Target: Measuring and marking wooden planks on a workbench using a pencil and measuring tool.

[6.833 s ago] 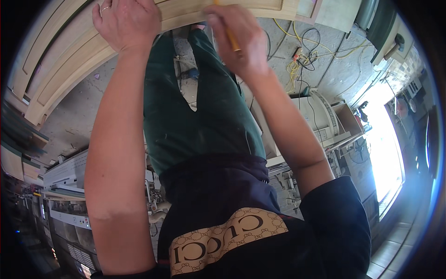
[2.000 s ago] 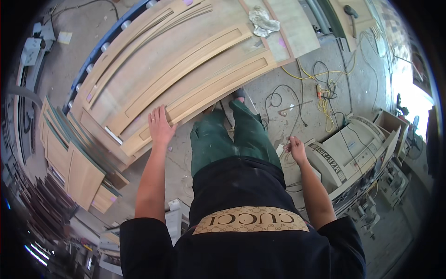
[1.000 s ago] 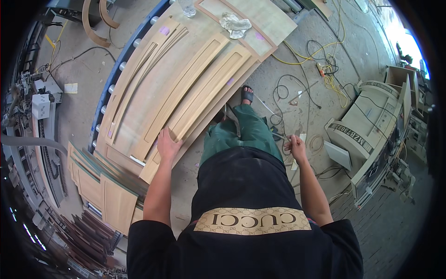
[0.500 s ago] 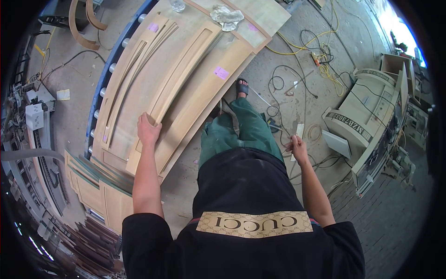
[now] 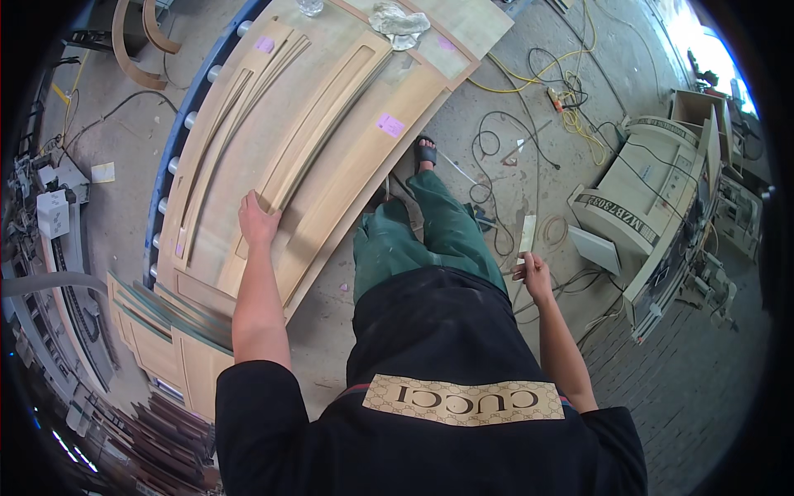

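Observation:
A large pale wooden door panel [image 5: 331, 157] with curved raised mouldings lies flat on a blue-framed stand. My left hand [image 5: 258, 221] rests palm-down on its near part, fingers at the end of a curved moulding strip [image 5: 331, 124]. My right hand [image 5: 536, 271] hangs at my side, away from the panel, gripping a thin pale flat strip [image 5: 527, 235] that points upward. My legs in green trousers and a dark sandal [image 5: 425, 152] stand beside the panel's right edge.
A crumpled rag [image 5: 399, 18] lies on the panel's far end. Cables [image 5: 513, 140] trail over the concrete floor. A beige machine [image 5: 653, 207] stands at the right. Stacked wooden door panels [image 5: 165, 331] lie at the lower left, and curved wooden pieces [image 5: 136, 50] at the upper left.
My left hand has slid across the panel onto the end of a curved moulding. My right hand with the strip has stayed at my side. My view has pulled back from the panel.

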